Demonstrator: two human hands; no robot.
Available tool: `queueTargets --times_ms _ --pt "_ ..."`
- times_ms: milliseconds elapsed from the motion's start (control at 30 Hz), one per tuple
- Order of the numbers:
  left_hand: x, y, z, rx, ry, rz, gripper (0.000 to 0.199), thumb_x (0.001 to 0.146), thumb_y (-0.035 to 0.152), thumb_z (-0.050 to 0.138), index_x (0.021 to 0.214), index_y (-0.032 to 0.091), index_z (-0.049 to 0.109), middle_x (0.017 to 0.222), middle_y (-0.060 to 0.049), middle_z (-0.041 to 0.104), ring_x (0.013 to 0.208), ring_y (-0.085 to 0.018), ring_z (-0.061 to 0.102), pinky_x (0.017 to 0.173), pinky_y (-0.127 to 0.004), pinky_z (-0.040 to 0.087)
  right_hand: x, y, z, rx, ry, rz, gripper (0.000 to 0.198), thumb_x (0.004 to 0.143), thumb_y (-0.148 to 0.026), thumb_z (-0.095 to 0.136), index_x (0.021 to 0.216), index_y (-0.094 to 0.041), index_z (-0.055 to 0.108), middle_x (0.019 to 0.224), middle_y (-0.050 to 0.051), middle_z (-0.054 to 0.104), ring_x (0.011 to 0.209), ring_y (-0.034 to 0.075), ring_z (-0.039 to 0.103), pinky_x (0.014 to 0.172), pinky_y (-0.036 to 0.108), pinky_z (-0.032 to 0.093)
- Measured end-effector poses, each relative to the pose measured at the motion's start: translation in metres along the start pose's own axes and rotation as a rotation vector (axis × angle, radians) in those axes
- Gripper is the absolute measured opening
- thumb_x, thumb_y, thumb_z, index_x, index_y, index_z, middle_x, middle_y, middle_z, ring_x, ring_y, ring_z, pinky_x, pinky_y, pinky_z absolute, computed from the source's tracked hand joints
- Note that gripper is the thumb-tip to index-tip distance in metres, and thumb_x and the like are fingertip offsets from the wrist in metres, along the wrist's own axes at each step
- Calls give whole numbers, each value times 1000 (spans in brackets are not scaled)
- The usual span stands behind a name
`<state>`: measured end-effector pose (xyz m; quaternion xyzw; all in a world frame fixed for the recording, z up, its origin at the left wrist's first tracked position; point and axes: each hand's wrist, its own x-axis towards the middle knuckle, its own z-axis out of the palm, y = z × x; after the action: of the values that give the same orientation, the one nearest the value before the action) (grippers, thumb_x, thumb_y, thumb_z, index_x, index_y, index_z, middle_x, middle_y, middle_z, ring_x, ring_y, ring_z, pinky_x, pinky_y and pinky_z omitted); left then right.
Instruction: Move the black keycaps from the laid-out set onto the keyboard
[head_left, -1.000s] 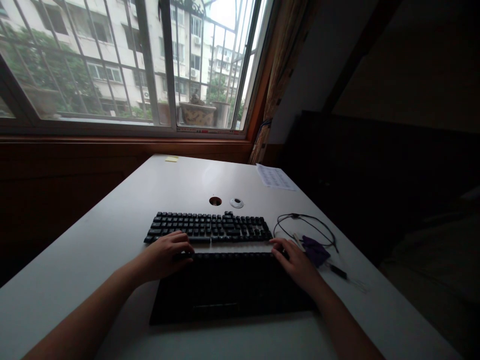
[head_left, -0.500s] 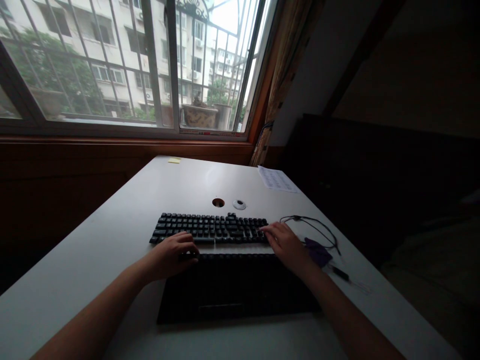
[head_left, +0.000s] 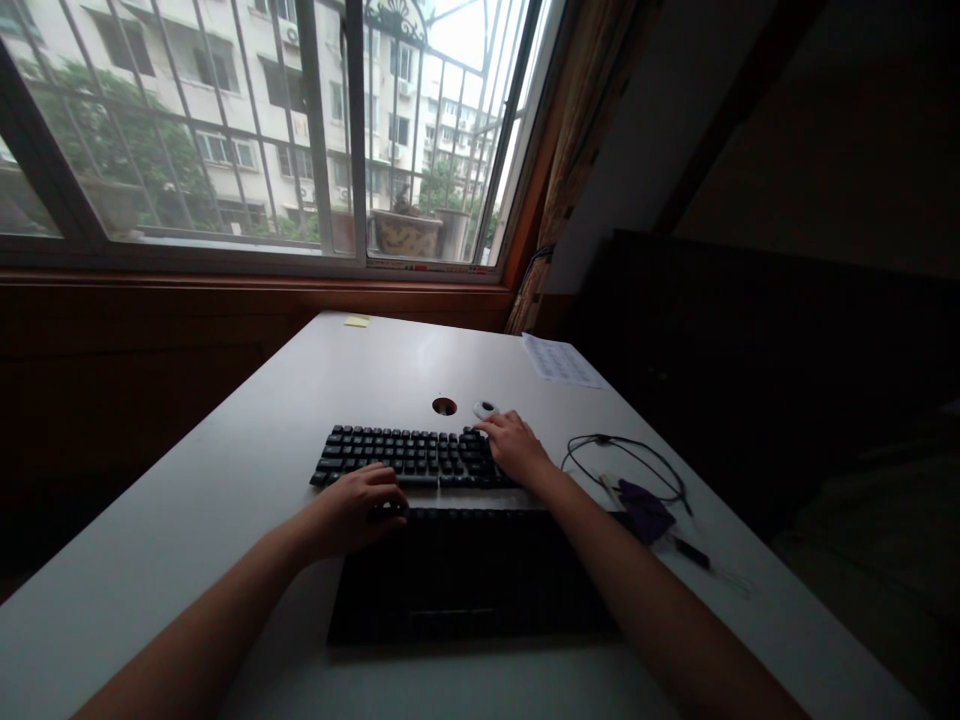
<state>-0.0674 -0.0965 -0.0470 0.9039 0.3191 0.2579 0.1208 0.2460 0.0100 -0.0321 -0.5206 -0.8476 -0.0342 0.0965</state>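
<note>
A black keyboard [head_left: 390, 455] lies across the desk, its keys facing up. Just below it lies a flat, dark, laptop-like slab [head_left: 465, 580] with a row of keys along its far edge. My left hand [head_left: 367, 505] rests at the near left of the keyboard, fingers bent, thumb apart, nothing held. Over the keyboard's far right part is my right hand [head_left: 514, 445]. Its fingertips come together at a small raised black piece [head_left: 469, 431] on the far edge; whether they grip it I cannot make out. A white ring-shaped cover [head_left: 484, 409] sits just beyond those fingers.
A round hole [head_left: 445, 407] opens in the white desk [head_left: 247, 480]. To the right lie a looped black cable [head_left: 637, 440], a purple cloth-like item [head_left: 645, 510] and a small black stick [head_left: 691, 553]. A printed sheet [head_left: 562, 360] and yellow notes [head_left: 357, 322] lie at the back.
My right hand has moved left and away from me, from the keyboard's right end to its far edge. My left hand stays at the near left. The view has shifted slightly.
</note>
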Motion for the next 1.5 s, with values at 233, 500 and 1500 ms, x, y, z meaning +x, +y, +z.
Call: queueTargets --times_ms 233,500,1500 --pt "0 1 -1 12 -12 -6 8 92 27 66 97 21 68 94 -6 64 89 -21 58 77 -33 48 4 -6 1 -15 -26 -23 51 90 -11 46 133 -33 63 132 2 63 117 26 44 98 39 39" --pt "1 3 -2 14 -7 3 7 91 25 67 96 21 68 94 -6 64 89 -21 58 77 -33 49 3 -8 3 -31 -20 -18 51 90 -10 45 133 -31 64 134 3 62 117 27 42 97 40 40" --pt "1 4 -4 18 -21 -12 8 91 25 67 97 21 68 95 -6 64 89 -21 59 77 -33 49 3 12 -10 -62 10 -5 35 91 -19 54 116 -33 75 123 5 67 112 28 47 97 42 43"
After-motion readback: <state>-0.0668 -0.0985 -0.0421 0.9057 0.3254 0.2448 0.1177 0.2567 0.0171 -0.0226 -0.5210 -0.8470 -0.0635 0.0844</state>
